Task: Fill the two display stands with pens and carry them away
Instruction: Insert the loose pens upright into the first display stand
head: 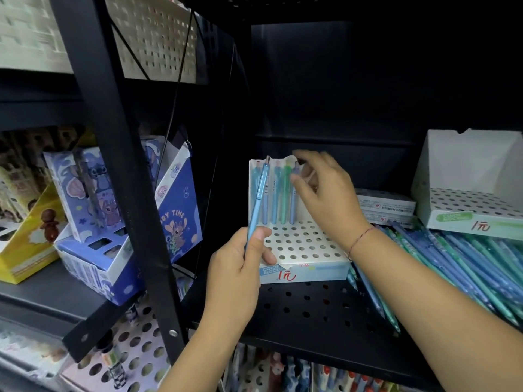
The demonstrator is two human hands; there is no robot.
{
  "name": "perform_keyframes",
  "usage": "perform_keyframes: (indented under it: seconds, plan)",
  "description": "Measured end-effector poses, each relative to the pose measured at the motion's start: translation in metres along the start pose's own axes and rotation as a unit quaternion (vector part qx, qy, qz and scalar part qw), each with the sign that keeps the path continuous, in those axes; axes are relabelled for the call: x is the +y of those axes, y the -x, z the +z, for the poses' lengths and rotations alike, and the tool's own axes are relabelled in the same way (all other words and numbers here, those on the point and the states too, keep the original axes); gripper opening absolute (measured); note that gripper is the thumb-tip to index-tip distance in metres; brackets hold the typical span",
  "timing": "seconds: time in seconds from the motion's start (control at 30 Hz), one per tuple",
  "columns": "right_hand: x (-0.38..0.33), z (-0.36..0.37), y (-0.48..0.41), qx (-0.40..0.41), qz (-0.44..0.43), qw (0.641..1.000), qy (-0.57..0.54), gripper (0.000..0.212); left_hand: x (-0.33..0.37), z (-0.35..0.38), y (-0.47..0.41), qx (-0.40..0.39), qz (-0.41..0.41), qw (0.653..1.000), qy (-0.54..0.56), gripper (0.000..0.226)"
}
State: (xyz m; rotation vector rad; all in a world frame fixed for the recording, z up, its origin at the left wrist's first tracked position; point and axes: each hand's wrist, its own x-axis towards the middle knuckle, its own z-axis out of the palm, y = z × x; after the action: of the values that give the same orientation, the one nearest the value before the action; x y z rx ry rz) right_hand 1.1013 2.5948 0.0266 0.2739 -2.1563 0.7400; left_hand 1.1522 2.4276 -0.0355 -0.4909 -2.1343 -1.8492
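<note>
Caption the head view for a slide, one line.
Left hand holds a blue pen; right hand at the pens standing in the near display stand; second stand empty.

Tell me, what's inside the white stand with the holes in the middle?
A few blue and green pens sit upright in the back row of the display stand; other visible holes are empty. The right hand covers that row's right end.

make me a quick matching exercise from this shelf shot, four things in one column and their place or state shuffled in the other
1 blue pen
2 near display stand
3 far display stand
4 loose pens

a lying on the shelf
b gripped in the left hand
c no pens standing in it
d few pens upright in back row

Pairs: 1-b, 2-d, 3-c, 4-a
</note>
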Motion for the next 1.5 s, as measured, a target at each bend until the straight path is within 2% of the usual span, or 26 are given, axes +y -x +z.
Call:
perform_keyframes:
  seconds: [0.07, 0.13, 0.23, 0.33, 0.4, 0.43, 0.47, 0.53, 0.57, 0.63, 0.8, 1.07, 1.2, 1.33, 1.4, 1.5]
  plan:
    - [-0.015, -0.006, 0.002, -0.035, 0.034, 0.985, -0.163, 0.026, 0.000, 0.000, 0.000, 0.001, 0.005, 1.000, -0.009, 0.029]
    - [-0.029, -0.011, 0.003, -0.133, 0.085, 0.934, -0.319, 0.023, -0.001, 0.000, 0.000, 0.002, 0.011, 1.000, -0.021, 0.031]
    - [-0.037, -0.009, 0.008, -0.221, 0.100, 0.890, -0.385, 0.018, -0.001, 0.000, 0.000, 0.001, 0.023, 0.999, -0.034, 0.039]
    - [-0.035, -0.011, 0.006, -0.214, 0.114, 0.874, -0.422, 0.013, 0.000, 0.000, 0.001, 0.012, 0.024, 0.999, -0.047, 0.032]
    - [-0.029, -0.018, -0.001, -0.146, 0.122, 0.881, -0.432, 0.006, -0.001, -0.002, 0.000, 0.047, 0.032, 0.995, -0.080, 0.015]
    - [-0.025, -0.022, -0.006, -0.095, 0.125, 0.893, -0.423, 0.004, -0.001, -0.002, -0.002, 0.064, 0.033, 0.992, -0.102, 0.016]
    - [-0.020, -0.027, -0.010, -0.042, 0.124, 0.910, -0.394, 0.005, -0.003, -0.001, -0.005, 0.070, 0.028, 0.990, -0.120, 0.028]
    - [-0.006, -0.034, -0.013, 0.036, 0.102, 0.958, -0.267, 0.020, -0.008, 0.001, -0.012, 0.041, -0.004, 0.991, -0.124, 0.061]
    - [0.001, -0.034, -0.012, 0.050, 0.086, 0.976, -0.193, 0.030, -0.010, 0.002, -0.015, 0.013, -0.023, 0.993, -0.118, 0.071]
    - [0.010, -0.032, -0.008, 0.036, 0.063, 0.993, -0.096, 0.046, -0.013, 0.005, -0.019, -0.039, -0.044, 0.992, -0.112, 0.077]
    - [0.013, -0.017, -0.003, -0.025, 0.020, 0.999, -0.028, 0.050, -0.019, 0.005, -0.020, -0.068, -0.039, 0.992, -0.103, 0.073]
    - [0.015, -0.014, -0.004, -0.029, 0.021, 0.999, 0.002, 0.048, -0.018, 0.006, -0.019, -0.060, -0.043, 0.993, -0.093, 0.072]
    - [0.018, -0.011, -0.007, -0.025, 0.001, 1.000, 0.009, 0.034, -0.019, 0.005, -0.019, -0.055, -0.043, 0.993, -0.098, 0.071]
    - [0.019, -0.011, -0.009, -0.028, -0.011, 0.998, 0.056, 0.034, -0.021, 0.006, -0.021, -0.041, -0.051, 0.992, -0.110, 0.063]
    - [0.015, -0.016, -0.010, -0.045, 0.006, 0.997, 0.055, 0.036, -0.021, 0.006, -0.023, -0.016, -0.071, 0.990, -0.121, 0.053]
    - [0.011, -0.037, -0.015, -0.054, 0.098, 0.993, -0.024, 0.035, -0.021, 0.005, -0.025, 0.021, -0.087, 0.985, -0.150, 0.042]
